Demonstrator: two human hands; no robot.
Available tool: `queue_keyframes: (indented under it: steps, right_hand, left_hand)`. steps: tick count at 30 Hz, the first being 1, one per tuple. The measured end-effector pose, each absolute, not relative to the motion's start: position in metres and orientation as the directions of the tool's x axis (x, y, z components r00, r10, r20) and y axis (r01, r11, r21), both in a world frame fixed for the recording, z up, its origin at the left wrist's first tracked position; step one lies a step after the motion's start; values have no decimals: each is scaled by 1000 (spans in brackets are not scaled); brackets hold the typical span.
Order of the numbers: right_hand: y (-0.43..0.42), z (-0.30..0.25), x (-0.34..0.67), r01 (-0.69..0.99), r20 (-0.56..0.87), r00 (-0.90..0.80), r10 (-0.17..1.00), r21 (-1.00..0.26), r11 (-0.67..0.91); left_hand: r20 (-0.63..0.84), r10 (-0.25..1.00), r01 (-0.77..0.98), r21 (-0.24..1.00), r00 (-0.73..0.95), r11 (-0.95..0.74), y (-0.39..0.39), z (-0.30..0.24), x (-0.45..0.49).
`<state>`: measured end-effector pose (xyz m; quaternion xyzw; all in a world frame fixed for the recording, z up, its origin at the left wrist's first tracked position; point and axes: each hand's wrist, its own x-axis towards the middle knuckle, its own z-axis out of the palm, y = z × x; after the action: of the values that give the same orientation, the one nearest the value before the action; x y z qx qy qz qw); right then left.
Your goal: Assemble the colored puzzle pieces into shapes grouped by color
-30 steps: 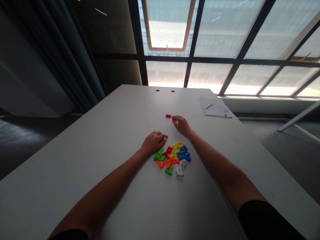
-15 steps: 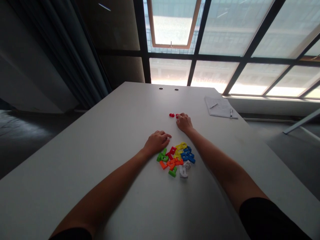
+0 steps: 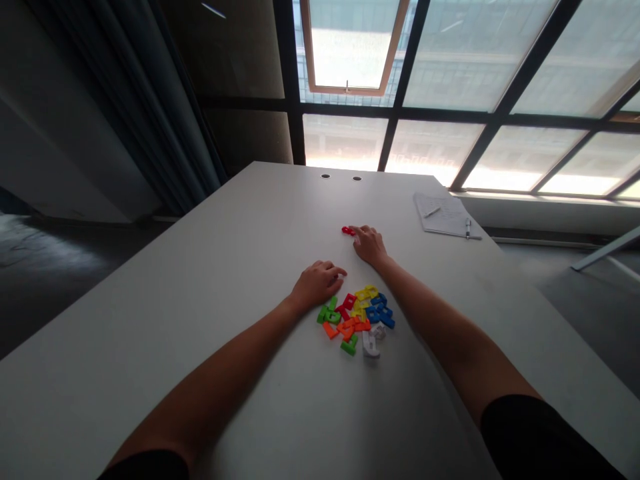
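Red piece (image 3: 347, 231) is lying against the fingertips of the right hand (image 3: 369, 245), whose grip I cannot tell; the left hand (image 3: 317, 285) is resting curled, holding nothing visible, just beside the colored pieces (image 3: 356, 323) on the table (image 3: 200, 280), with paper (image 3: 444, 215) and pen (image 3: 467, 228) lying farther right

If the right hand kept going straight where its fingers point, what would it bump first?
The right hand would likely meet the small red plastic piece first. Its fingertips are right beside it, and they may already be touching; this view can't show that clearly.
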<state>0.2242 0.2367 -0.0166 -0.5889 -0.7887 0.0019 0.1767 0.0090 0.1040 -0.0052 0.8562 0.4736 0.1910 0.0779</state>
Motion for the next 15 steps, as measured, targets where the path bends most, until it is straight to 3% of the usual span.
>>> queue_keyframes:
  steps: [15]
  right_hand:
    - [243, -18, 219, 928, 263, -275, 925, -180, 327]
  left_hand:
    - [244, 845, 785, 315, 477, -534, 103, -3, 9]
